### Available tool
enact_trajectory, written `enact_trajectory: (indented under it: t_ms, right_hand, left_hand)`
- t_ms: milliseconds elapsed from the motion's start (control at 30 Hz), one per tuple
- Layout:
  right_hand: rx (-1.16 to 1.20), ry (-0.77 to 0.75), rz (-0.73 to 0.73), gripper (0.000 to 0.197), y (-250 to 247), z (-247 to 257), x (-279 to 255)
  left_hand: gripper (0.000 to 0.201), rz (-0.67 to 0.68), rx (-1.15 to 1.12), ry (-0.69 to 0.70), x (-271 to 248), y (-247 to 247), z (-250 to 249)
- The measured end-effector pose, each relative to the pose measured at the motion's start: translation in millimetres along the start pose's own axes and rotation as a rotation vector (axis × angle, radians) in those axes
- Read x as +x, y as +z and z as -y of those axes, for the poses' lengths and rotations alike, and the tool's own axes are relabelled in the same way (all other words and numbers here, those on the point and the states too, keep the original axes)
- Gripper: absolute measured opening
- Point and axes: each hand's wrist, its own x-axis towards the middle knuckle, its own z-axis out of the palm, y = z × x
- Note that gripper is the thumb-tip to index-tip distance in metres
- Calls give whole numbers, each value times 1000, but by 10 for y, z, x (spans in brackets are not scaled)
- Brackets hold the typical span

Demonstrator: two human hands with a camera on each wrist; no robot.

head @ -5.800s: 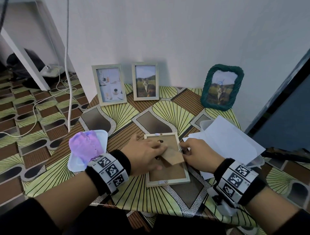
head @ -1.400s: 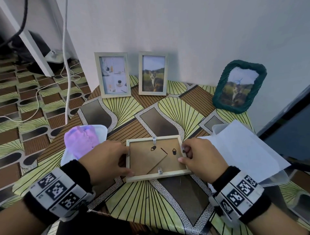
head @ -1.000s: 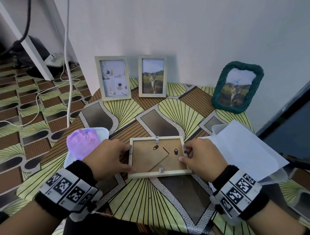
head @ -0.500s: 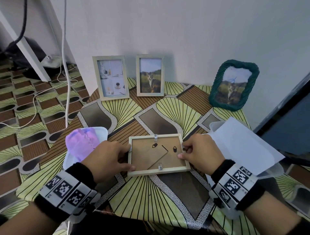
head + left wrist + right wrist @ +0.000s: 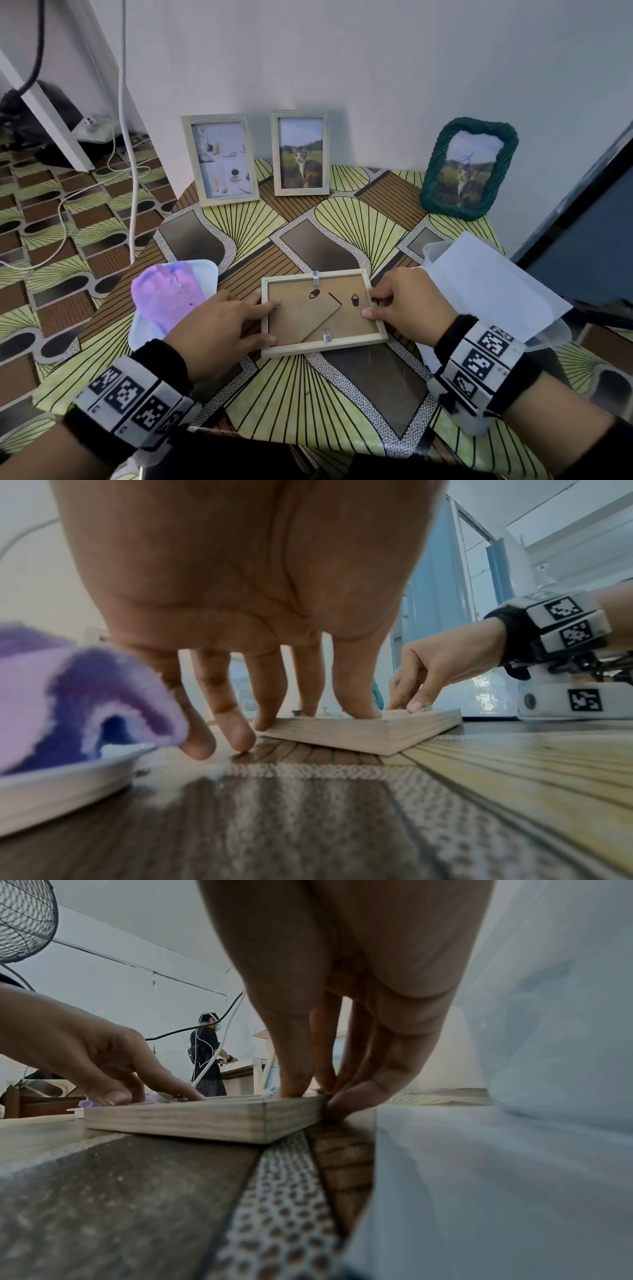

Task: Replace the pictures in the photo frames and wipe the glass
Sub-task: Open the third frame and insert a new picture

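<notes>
Nearest me, my 2 wrists came in over the front edge of the patterned green-and-brown bench [image 5: 308, 404]. My left hand [image 5: 219, 329] lay spread and relaxed, thumb and forefinger pressing the left rail of the pale wooden photo frame [image 5: 323, 347], the outer fingers resting on the bench beside it; I judged this was to pin the frame so it could not slide. My right hand [image 5: 407, 305] was curled at the frame's right rail, thumb on top and fingertips [image 5: 346, 1100] pinched at the edge, seemingly working a small retaining tab there, though the tab itself was hidden under the fingers.

The frame lay face down and flat, brown backing board [image 5: 359, 318] up with its stand folded flat, which put the glass against the bench and the clips within reach. 2 small clear clips [image 5: 315, 278] showed at the far and near rails.

Just left of my left hand sat the purple cloth [image 5: 164, 298] in a shallow white tray [image 5: 209, 270], kept close for wiping. To the right, a sheet of white paper [image 5: 486, 284] lay over a clear plastic tub [image 5: 544, 335].

Farthest off, 3 frames stood against the wall: a pale frame with a 4-part print [image 5: 221, 159], a pale frame with a cat photo [image 5: 301, 152], and a green woven frame [image 5: 469, 168], well apart from the work.
</notes>
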Motion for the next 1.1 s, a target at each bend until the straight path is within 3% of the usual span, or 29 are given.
enact_trajectory:
  t_ms: [167,267,400,500,600,633,767,1100]
  right_hand:
    - [-32,38,-16,27,5,54,-64]
    - [-35,65,-19,23,20,93,-81]
    - [-65,89,5,45,42,115,-81]
    - [-17,96,6,48,39,84,-70]
    - [57,49,5,18,22,15,-80]
    - [68,35,2,16,12,3,-87]
    - [64,-14,8,31,36,6,-90]
    - [-163,-113,84,32,27,86,-94]
  left_hand:
    - [65,-59,35,4,-30,18,-10]
    - [72,-54,93,78,-9,25,-29]
    - [71,65,17,147,28,31,-37]
    - [73,94,-11,173,48,12,-14]
    - [75,117,-10,189,80,0,-8]
    - [75,122,-13,190,86,1,-9]
    - [74,117,-27,195,86,8,-3]
    - [76,83,-52,183,92,0,10]
